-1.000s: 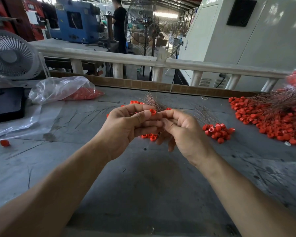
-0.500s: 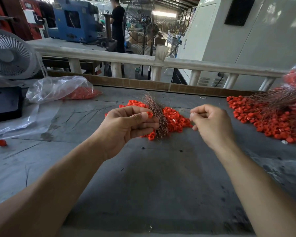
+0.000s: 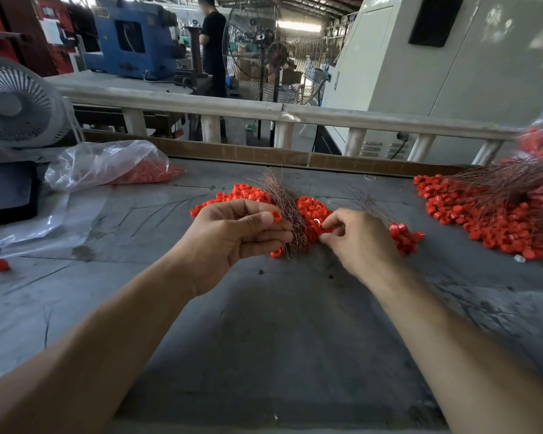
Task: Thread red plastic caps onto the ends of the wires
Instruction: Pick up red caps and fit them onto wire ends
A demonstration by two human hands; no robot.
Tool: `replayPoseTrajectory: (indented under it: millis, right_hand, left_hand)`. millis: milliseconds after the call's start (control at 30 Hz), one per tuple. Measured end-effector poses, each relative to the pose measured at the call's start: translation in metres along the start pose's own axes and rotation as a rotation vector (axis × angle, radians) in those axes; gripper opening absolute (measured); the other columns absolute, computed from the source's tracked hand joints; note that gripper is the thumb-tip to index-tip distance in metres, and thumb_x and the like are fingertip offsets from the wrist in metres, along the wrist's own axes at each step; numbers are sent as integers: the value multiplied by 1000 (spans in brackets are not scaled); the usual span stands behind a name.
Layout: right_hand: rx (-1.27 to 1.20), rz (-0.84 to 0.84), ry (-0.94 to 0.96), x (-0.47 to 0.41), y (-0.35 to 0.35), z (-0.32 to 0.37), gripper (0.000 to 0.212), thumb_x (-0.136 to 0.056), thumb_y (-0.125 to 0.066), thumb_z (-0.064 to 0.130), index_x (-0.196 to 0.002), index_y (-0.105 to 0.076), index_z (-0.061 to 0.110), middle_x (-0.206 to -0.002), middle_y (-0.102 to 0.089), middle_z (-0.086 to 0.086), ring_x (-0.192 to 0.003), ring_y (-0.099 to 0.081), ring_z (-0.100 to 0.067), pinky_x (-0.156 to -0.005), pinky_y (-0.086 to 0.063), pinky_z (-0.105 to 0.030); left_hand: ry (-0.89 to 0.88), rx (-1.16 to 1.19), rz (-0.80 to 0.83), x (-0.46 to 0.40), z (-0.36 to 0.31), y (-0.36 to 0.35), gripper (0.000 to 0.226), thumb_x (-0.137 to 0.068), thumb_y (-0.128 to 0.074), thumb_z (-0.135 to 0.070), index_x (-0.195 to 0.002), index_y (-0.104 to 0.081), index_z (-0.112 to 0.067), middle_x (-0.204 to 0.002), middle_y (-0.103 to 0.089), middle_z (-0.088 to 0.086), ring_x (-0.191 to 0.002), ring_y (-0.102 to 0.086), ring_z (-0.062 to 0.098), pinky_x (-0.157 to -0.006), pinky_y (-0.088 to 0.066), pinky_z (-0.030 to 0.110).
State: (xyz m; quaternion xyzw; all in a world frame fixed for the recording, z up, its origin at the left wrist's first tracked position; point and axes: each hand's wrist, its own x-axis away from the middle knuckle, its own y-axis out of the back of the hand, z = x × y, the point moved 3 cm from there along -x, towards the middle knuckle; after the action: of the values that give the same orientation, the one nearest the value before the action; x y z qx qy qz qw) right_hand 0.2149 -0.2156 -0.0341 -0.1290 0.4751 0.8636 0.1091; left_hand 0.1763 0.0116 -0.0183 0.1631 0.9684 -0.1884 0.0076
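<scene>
My left hand grips a bundle of thin copper-coloured wires that stands up from its fingers, and a red cap sits at the thumb tip. Behind the bundle lies a heap of loose red plastic caps on the grey table. My right hand reaches into this heap and pinches a red cap between thumb and forefinger. A small cluster of capped wires lies just right of the right hand.
A big pile of capped wires covers the table's right side. A clear plastic bag of red caps lies at the back left, beside a white fan and a black box. One stray cap sits far left.
My right hand left the wire bundle, swung out to the right, then came back down into the cap heap and pinched a cap. The left hand held the bundle still.
</scene>
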Motion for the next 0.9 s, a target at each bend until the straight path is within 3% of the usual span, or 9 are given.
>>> replayPoseTrajectory:
  millis: [200,333,467,567,733,900]
  right_hand:
    - [61,-6,47,1,2,6,10,-87,-76,18,-82,-72,25,-74,-66,13,-73,-62,-11,-66,-46,-28]
    - [22,-23,33,1,7,3,15,-88,-73,17,-76,-69,24,-69,-63,15,-63,-58,-4,-52,-38,-15]
    - [-179,-74,-50,3,14,3,18,-87,-75,17,-71,-68,23,-59,-68,9,-59,-64,-1,-46,-42,-12]
    - [-409,-55,-62,6,16,10,16,-88,-73,12,-78,-68,23,-63,-71,5,-57,-67,-9,-45,-44,-23]
    - [-825,13,-8,13,25,27,21,-91,-67,3,-89,-76,22,-74,-69,-16,-58,-59,-14,-42,-42,-24]
    - [-1050,92,13,19,26,42,17,-96,-64,1,-99,-76,13,-79,-69,-6,-62,-59,-14,-43,-46,-23]
  left_hand:
    - [3,-11,6,0,0,0,27,-86,-69,-9,-110,-66,2,-110,-72,28,-102,-74,34,-78,-61,33]
    - [3,-17,3,0,0,0,25,-86,-68,-10,-108,-66,1,-110,-72,28,-102,-74,35,-80,-62,34]
    - [-2,-17,1,0,0,0,26,-86,-68,-9,-109,-66,2,-110,-72,28,-102,-74,35,-80,-62,34]
    - [-3,-17,5,0,1,0,24,-87,-68,-9,-109,-66,1,-110,-72,28,-102,-74,34,-80,-62,34]
    - [-9,-15,6,-1,1,0,24,-86,-70,-10,-107,-67,0,-111,-72,28,-104,-73,35,-82,-62,35]
    - [-19,-12,4,-1,1,-1,24,-85,-70,-11,-107,-68,-1,-110,-73,27,-103,-74,35,-81,-62,35]
